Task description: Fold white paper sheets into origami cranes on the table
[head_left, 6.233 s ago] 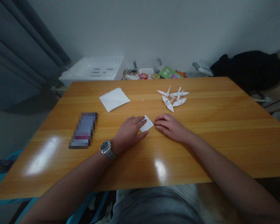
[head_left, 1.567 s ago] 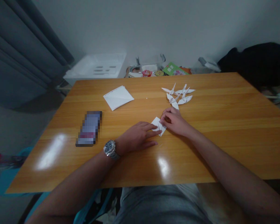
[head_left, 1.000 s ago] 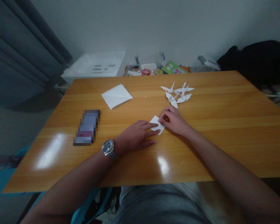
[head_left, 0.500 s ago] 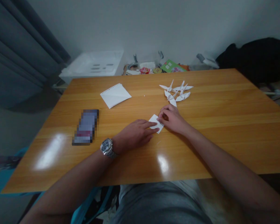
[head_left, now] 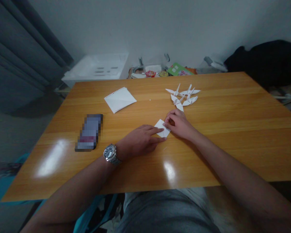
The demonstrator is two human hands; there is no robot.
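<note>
A small folded square of white paper (head_left: 160, 124) lies on the wooden table, one corner pointing away from me. My left hand (head_left: 142, 139), with a metal watch (head_left: 110, 152) on its wrist, reaches in from the left. Its index finger and thumb are stretched apart, the index finger resting on the paper and the thumb at its near edge. My right hand (head_left: 179, 124) pinches the paper's right corner between thumb and index finger. Just beyond that hand several white paper cranes (head_left: 181, 97) stand grouped together.
White sheets (head_left: 120, 99) with a torn, perforated edge lie at the back left of the table (head_left: 232, 129). A phone (head_left: 89, 132), blurred out, is at the left. Behind the table's far edge are a white tub (head_left: 97, 66) and a green booklet (head_left: 179, 69).
My left thumb has slid slightly down and right, off the paper's face to its near corner, so the fingers are wider apart. The right hand keeps its place.
</note>
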